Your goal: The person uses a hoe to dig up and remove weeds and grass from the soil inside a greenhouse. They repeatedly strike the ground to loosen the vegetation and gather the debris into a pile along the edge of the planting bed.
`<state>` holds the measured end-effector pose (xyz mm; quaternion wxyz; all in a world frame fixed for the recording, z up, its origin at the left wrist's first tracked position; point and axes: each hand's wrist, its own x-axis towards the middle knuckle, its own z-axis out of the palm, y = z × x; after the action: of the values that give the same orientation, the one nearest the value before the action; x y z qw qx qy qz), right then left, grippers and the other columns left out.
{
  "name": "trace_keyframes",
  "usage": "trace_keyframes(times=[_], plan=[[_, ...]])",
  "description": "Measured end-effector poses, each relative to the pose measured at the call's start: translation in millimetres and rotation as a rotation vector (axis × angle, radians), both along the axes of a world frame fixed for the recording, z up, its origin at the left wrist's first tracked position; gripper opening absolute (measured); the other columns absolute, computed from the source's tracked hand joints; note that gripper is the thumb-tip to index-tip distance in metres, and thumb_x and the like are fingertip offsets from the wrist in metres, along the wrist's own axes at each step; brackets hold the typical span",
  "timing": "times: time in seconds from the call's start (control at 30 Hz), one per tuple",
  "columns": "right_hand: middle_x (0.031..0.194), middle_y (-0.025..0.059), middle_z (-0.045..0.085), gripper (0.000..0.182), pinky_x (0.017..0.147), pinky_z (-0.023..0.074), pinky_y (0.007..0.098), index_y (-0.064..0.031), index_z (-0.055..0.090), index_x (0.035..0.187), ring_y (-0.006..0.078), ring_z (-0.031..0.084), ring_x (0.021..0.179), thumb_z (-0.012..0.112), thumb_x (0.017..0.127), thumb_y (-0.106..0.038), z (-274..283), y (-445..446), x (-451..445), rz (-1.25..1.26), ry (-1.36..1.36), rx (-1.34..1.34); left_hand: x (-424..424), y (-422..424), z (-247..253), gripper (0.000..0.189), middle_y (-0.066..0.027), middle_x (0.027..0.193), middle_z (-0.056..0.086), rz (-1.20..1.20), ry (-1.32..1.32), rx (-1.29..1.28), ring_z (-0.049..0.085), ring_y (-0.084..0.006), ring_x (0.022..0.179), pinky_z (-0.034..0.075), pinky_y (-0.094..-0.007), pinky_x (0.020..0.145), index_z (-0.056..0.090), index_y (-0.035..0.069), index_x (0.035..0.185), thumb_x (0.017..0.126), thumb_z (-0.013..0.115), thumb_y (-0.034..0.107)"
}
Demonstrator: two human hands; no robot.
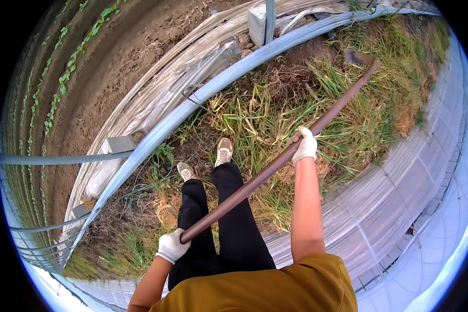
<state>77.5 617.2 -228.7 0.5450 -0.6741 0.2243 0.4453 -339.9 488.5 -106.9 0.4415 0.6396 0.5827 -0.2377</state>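
A hoe with a long brown handle point(253, 183) runs slantwise across my body, from lower left to upper right. My left hand point(173, 245), in a white knit glove, is closed round the near end of the handle. Farther along the shaft, my right hand point(305, 146), gloved alike, grips it near the middle. The rusty metal hoe blade point(358, 57) is at the far end, low over or on the weeds at the upper right; whether it touches the soil cannot be told. Long green and yellowing grass point(257, 113) covers the ground under the shaft.
Rolled plastic film point(218, 84) curves along the left of the grassy strip, with metal hoops and concrete blocks point(118, 144) beside it. Past it are soil ridges with seedling rows point(68, 64). Film-covered greenhouse wall point(394, 187) lies at the right. Thin wire point(195, 99) sticks out near the roll.
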Motion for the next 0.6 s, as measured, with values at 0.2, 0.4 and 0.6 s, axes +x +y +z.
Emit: trace_keyframes(times=[0.2, 0.4, 0.6], plan=[[0.052, -0.0014, 0.042, 0.015, 0.047, 0.0460, 0.0312, -0.0064, 0.042, 0.074, 0.0128, 0.042, 0.043, 0.057, 0.076, -0.007, -61, 28, -48, 0.150, 0.129, -0.278, 0, 13, 40, 0.025, -0.0157, 0.067, 0.062, 0.169, 0.117, -0.141, 0.061, -0.0328, 0.066, 0.049, -0.0410, 0.063, 0.062, 0.008, 0.082, 0.068, 0.066, 0.028], [0.054, 0.0026, 0.043, 0.009, 0.046, 0.0452, 0.0379, -0.0084, 0.048, 0.073, 0.0163, 0.043, 0.044, 0.056, 0.077, -0.008, -45, -38, -182, 0.139, 0.484, -0.106, -110, -79, 110, 0.018, -0.0163, 0.058, 0.057, 0.170, 0.288, -0.018, 0.058, -0.0351, 0.056, 0.048, -0.0431, 0.055, 0.057, 0.008, 0.072, 0.060, 0.066, 0.017], [0.052, -0.0021, 0.036, 0.017, 0.049, 0.0398, 0.0336, -0.0137, 0.041, 0.069, 0.0135, 0.037, 0.043, 0.055, 0.080, -0.014, -17, -62, -120, -0.056, 0.507, 0.029, -113, -60, 70, 0.019, -0.0101, 0.057, 0.057, -0.066, 0.145, 0.150, 0.058, -0.0304, 0.052, 0.048, -0.0399, 0.051, 0.056, 0.011, 0.073, 0.059, 0.067, 0.018]])
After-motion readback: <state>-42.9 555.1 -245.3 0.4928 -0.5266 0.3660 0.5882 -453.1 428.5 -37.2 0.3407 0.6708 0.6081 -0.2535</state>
